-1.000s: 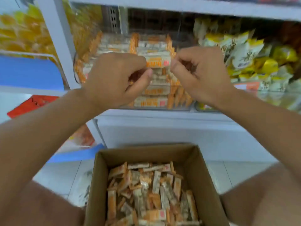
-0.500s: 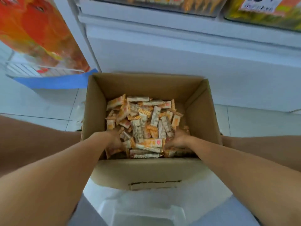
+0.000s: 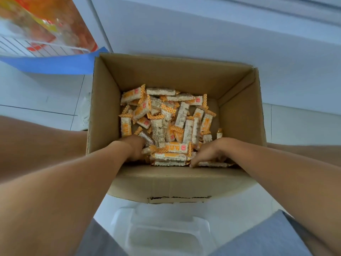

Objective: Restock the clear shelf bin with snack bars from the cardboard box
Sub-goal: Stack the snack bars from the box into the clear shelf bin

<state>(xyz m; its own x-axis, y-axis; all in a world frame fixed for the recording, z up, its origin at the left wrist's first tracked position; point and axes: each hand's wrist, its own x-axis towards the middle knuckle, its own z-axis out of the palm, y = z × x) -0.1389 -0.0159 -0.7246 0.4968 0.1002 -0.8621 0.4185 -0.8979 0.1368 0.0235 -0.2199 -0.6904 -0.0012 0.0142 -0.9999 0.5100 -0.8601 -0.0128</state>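
Note:
An open cardboard box [image 3: 103, 111] stands on the floor below me, holding a loose pile of several orange-and-white snack bars [image 3: 166, 117]. Both my hands are down inside the box at its near side. My left hand [image 3: 135, 147] is dug into the bars at the near left, fingers buried among the wrappers. My right hand [image 3: 208, 153] lies on the bars at the near right, fingers curled over a flat bar. A few bars [image 3: 170, 154] lie stacked between the two hands. The clear shelf bin is out of view.
A white shelf base [image 3: 203, 34] rises right behind the box. At the upper left, a blue shelf edge [image 3: 55, 64] carries orange snack bags [image 3: 46, 21] behind a wire rail. A white plastic stool [image 3: 162, 231] sits under me, between my knees. Tiled floor surrounds the box.
A second ago both hands were up at the shelf bin placing a bar. My view has dropped to the box, and both hands have gone down into the bars at its near side.

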